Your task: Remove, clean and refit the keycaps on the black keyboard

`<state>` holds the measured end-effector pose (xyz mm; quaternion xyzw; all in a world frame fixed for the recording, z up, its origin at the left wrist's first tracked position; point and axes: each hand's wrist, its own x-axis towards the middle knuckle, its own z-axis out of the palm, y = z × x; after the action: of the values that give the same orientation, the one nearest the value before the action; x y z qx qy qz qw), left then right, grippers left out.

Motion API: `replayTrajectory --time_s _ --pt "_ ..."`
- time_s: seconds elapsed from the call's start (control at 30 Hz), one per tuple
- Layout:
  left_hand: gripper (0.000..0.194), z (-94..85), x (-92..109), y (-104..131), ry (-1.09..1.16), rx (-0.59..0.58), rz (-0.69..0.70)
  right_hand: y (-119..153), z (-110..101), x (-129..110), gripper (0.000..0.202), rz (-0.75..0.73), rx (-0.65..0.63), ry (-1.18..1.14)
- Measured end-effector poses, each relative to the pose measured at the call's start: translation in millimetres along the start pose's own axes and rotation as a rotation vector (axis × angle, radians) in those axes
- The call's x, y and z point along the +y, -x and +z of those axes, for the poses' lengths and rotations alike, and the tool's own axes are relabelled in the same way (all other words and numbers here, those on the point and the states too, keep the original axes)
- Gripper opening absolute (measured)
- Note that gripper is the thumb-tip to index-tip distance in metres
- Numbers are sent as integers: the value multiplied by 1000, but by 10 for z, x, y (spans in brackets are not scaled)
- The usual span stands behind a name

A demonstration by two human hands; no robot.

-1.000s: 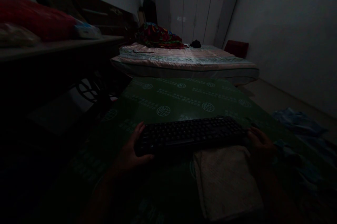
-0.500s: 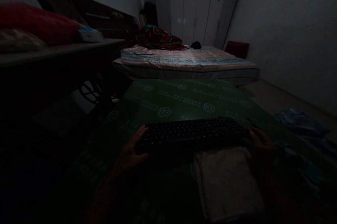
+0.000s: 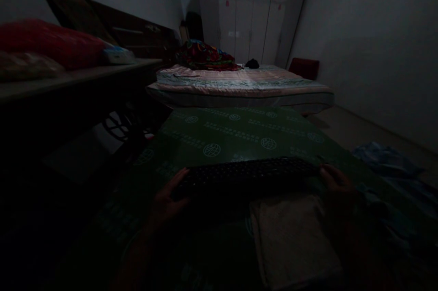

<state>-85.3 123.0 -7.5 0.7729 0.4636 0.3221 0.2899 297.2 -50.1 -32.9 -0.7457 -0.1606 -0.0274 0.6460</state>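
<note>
A black keyboard (image 3: 246, 173) is held by its two ends above a green table (image 3: 232, 133) printed with globe logos. My left hand (image 3: 169, 197) grips the left end, fingers at the far corner and thumb at the near side. At the right end, my right hand (image 3: 337, 184) is closed on the edge. A folded beige cloth (image 3: 292, 241) lies on the table just below the keyboard's right half, near my right forearm. The picture is very dark, and parts of both hands are in shadow.
Beyond the table stands a bed (image 3: 246, 83) with a red patterned blanket (image 3: 205, 55). On the left, a shelf (image 3: 137, 64) bears a red bag (image 3: 51, 42) and a small box (image 3: 118, 55). Clothes (image 3: 386, 158) lie at the right, and a wardrobe (image 3: 249, 17) stands behind.
The keyboard's near edge has been raised, so its keys show at a flatter angle. Both hands still hold its ends. The view has tilted slightly upward.
</note>
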Motion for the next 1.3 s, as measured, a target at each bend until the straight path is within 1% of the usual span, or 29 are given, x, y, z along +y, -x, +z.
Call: replayTrajectory --time_s 0.13,0.23,0.37,0.47,0.67,0.87,1.03,1.2,1.3 --pt "69 -5 95 -27 33 36 -139 -69 22 -32 44 -42 -15 9" --pt "65 -1 153 -62 20 67 -194 -125 33 -57 45 -92 -57 9" --pt "65 -26 204 -110 1 97 -207 -192 66 -113 44 -137 -58 41" --pt "65 -69 238 -147 -27 101 -224 -225 116 -192 44 -153 -47 64" --pt "64 -131 304 -212 -90 104 -233 -271 229 -336 47 -218 -69 82" --pt "49 -155 396 -292 -195 78 -201 -433 361 -285 45 -321 -83 134" --pt "49 -162 413 -381 -212 74 -236 -572 501 -303 43 -415 -105 169" --pt "45 -172 373 -434 -209 73 -240 -646 608 -315 42 -432 -115 152" --pt "43 -173 350 -451 -203 98 -242 -669 640 -303 42 -423 -123 135"
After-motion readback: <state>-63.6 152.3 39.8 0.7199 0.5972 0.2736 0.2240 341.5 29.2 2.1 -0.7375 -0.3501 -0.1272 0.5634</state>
